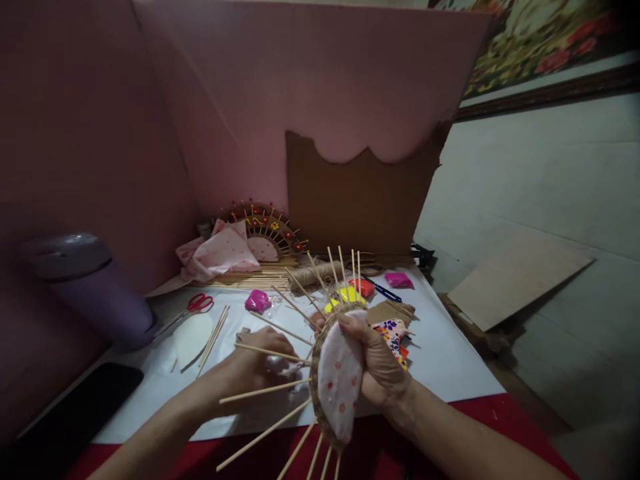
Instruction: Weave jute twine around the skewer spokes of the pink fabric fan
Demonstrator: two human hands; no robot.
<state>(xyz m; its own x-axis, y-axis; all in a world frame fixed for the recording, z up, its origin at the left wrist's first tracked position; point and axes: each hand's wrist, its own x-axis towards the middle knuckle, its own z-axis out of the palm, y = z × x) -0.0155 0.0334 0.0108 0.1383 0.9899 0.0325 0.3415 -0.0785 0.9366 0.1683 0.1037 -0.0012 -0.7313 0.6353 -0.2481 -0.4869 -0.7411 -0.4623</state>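
My right hand grips a half-round fan-like craft piece, thumb on its front face. Its face is white cloth with red dots, its curved rim is wrapped in brown twine, and thin wooden sticks radiate from that rim. Behind the sticks, low over the white table covering, my left hand has its fingers curled; whatever they hold is partly hidden, with something whitish and shiny beside them. A small grey object lies just past the left knuckles.
A purple bottle and a dark phone stand at left. Red-handled scissors, a white oval piece and loose sticks lie nearby. Behind are pink packets, a twine roll, a blue cutter and a decorated fan.
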